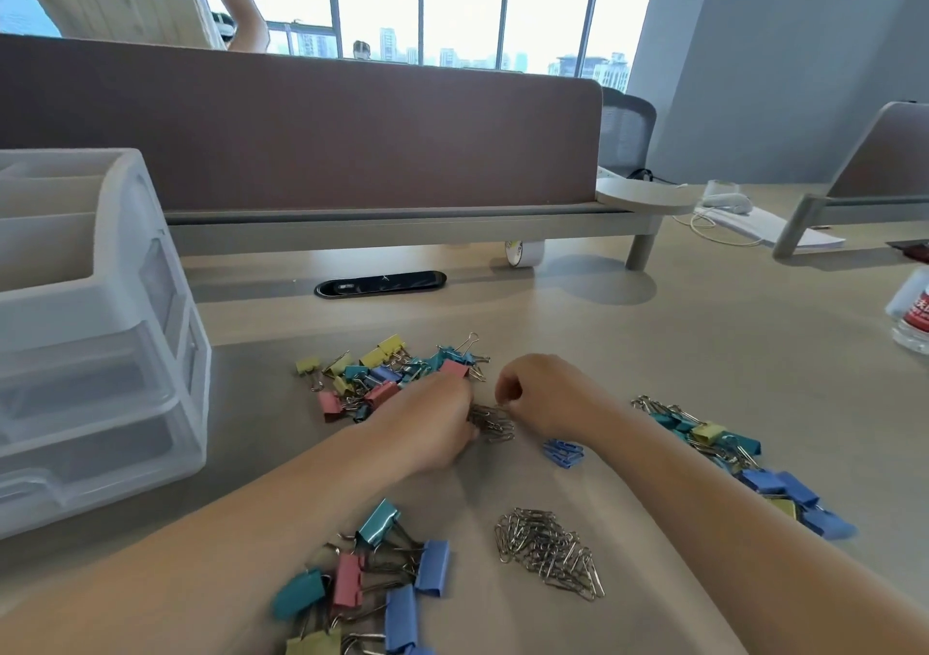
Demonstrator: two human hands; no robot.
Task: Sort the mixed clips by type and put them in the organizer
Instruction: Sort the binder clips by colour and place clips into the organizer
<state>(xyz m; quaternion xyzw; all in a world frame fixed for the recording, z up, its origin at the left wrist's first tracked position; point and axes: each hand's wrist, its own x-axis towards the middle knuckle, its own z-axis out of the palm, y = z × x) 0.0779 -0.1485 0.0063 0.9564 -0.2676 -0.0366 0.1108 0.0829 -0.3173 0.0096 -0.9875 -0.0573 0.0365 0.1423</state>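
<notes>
A mixed heap of coloured binder clips (382,378) lies mid-desk. Just in front of it is a small cluster of silver paper clips (495,426). My left hand (437,418) rests beside that cluster with curled fingers touching it; what it holds is hidden. My right hand (538,393) has its fingers curled and pinches a silver paper clip at the cluster's top edge. A pile of silver paper clips (550,551) lies near me. Large binder clips (372,584) lie at front left, small binder clips (739,463) in a row at right, blue paper clips (563,451) between. The white organizer (100,332) stands at left.
A brown desk divider (352,121) runs along the back, with a cable grommet (379,283) and a tape roll (523,252) below it. A plastic bottle (912,312) stands at the right edge. Papers and a cable (744,222) lie at the far right.
</notes>
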